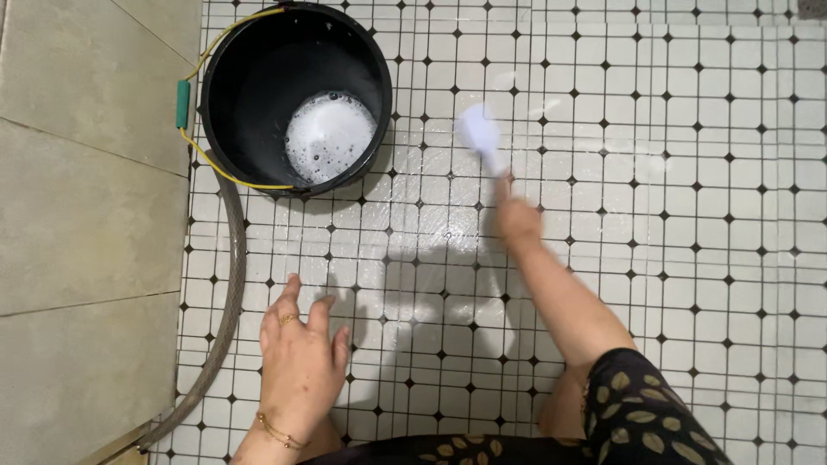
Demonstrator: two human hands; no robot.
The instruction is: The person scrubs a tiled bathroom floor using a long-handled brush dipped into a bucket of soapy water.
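Note:
My right hand (518, 220) grips the handle of a white scrub brush (479, 131), whose blurred head rests on the wet tiled floor (672, 189) to the right of the bucket. My left hand (299, 357) lies flat on the tiles with fingers spread, holding nothing; it wears a ring and a gold bracelet. A black bucket (250, 103) with a yellow wire handle and green grip stands at the upper left, with soapy foam in its bottom.
A grey hose (231, 293) curves along the left edge of the tiles, from under the bucket toward the bottom left. A beige tiled wall (77, 215) rises on the left. My knees in dark leaf-patterned cloth (637, 418) show at the bottom.

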